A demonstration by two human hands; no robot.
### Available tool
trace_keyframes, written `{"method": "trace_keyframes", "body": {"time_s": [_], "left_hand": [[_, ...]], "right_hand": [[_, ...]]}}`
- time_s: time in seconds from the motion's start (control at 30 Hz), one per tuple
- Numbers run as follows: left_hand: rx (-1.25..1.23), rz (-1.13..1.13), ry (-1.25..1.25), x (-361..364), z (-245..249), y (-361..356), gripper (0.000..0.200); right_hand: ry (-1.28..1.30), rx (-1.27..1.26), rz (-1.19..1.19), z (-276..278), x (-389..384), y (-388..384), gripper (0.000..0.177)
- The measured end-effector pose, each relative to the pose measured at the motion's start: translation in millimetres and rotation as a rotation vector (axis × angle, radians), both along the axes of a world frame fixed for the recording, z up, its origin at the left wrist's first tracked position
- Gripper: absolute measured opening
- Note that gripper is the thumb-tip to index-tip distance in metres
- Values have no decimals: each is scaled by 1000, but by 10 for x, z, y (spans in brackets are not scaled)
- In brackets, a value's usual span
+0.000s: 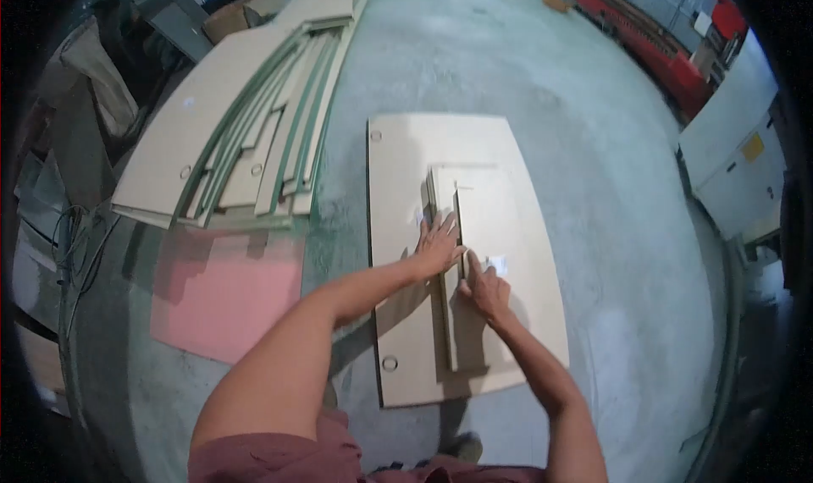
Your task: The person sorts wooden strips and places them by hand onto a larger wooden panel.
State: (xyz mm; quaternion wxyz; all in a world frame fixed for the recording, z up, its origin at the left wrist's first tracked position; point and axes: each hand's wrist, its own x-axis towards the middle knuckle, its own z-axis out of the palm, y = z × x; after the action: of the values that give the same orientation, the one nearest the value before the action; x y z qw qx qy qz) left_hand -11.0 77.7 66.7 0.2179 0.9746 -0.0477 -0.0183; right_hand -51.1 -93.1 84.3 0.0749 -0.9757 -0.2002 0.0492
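Observation:
My left hand [438,244] lies with fingers spread on the left side of a small stack of cream panels [483,208]. Just right of it, my right hand [485,288] touches the top panel, index finger stretched forward and the other fingers partly curled. A dark narrow line runs along the panel between the hands. A small white label [497,266] shows beside my right hand. Beneath the stack lies a large cream board [398,178] with a curved right edge and ring marks near its left corners.
At the left, a pile of cream boards and green-edged strips [292,136] lies on the floor. A pink sheet [224,292] is in front of it. Red machinery [648,47] and a white cabinet [732,153] stand to the right. Cables [80,246] hang at far left.

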Motion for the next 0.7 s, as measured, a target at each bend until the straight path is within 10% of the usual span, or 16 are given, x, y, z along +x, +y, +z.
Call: {"method": "trace_keyframes", "body": {"time_s": [0.3, 0.7], "left_hand": [[132, -567, -151, -1240, -65, -635, 69], [159, -423, -297, -738, -172, -405, 60]], "right_hand": [[213, -8, 44, 273, -1601, -910, 75], [134, 3, 65, 87, -766, -658, 70]]}}
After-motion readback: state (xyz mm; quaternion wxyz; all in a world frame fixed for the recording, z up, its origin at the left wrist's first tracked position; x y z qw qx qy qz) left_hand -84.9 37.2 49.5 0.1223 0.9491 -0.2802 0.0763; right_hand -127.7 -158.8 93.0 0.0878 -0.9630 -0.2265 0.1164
